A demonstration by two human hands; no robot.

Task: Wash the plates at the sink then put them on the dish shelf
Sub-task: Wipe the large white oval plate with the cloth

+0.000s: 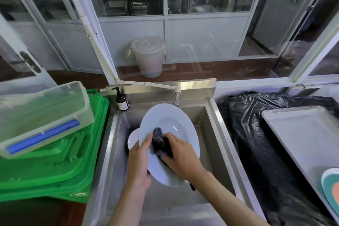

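Over the sink (216,134), the left hand (138,163) grips a tilted white plate (170,124) by its rim while the right hand (180,156) presses a dark cloth (160,142) into it, mid-scrub; rinsing under the tap (176,97) likely comes next.

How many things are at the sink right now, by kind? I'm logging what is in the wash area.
White plates: 2, the large plate held tilted over the sink and a smaller plate behind it
Dark cloths: 1, the cloth
Soap bottles: 1, the pump bottle
Total: 4
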